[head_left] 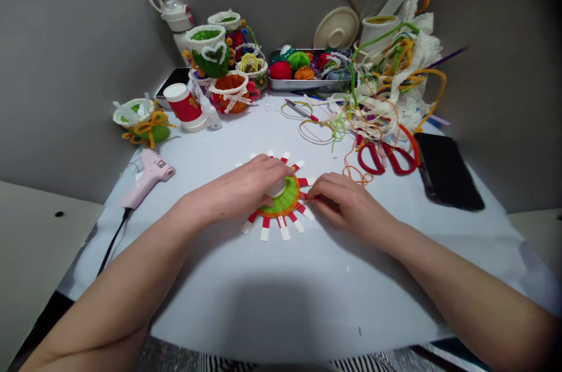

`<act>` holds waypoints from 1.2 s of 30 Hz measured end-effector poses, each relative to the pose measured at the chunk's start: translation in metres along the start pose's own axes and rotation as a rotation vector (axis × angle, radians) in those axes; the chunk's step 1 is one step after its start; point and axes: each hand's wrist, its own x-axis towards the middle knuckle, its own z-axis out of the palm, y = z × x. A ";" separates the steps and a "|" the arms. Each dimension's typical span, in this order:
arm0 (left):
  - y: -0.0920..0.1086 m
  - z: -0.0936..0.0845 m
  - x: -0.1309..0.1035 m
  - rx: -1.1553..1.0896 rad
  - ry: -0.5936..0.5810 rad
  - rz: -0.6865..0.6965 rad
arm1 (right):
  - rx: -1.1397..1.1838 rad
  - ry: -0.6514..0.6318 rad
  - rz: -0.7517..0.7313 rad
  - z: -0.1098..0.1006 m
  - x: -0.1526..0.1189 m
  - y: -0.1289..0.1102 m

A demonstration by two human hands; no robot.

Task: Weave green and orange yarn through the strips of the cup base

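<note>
In the middle of the table lies a paper cup cut into splayed red and white strips (285,230), with green yarn woven round its centre and an orange band outside the green. My left hand (257,181) is closed on its left side, fingers over the far rim and thumb on the near part. At the right edge, my right hand (345,199) pinches orange yarn by the red strips; its fingertips partly hide the strand. Loose orange yarn (357,174) curls on the table just behind that hand.
A pink glue gun (147,176) with a black cord lies left. Red-handled scissors (389,159) and a black phone (450,170) are at right. Behind stand yarn-covered cups (206,50), a red-and-white paper cup (185,105), a tin of yarn balls (309,85) and tangled lace (408,85).
</note>
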 end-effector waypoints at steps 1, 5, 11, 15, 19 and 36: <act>-0.003 0.001 0.000 -0.026 -0.002 0.033 | 0.008 -0.018 -0.008 -0.002 -0.001 -0.001; -0.008 0.003 0.000 -0.082 -0.035 0.083 | 0.058 -0.091 -0.004 -0.008 -0.004 -0.009; -0.008 0.001 0.001 -0.111 -0.084 0.069 | 0.059 -0.158 0.068 -0.005 -0.005 -0.015; -0.007 0.000 0.001 -0.112 -0.092 0.057 | 0.060 -0.183 0.020 0.001 -0.006 -0.012; -0.004 -0.002 0.002 -0.093 -0.106 0.043 | 0.122 -0.153 0.016 -0.006 -0.006 -0.017; -0.020 0.008 0.000 -0.147 -0.049 0.080 | -0.161 0.472 0.473 -0.057 -0.009 0.030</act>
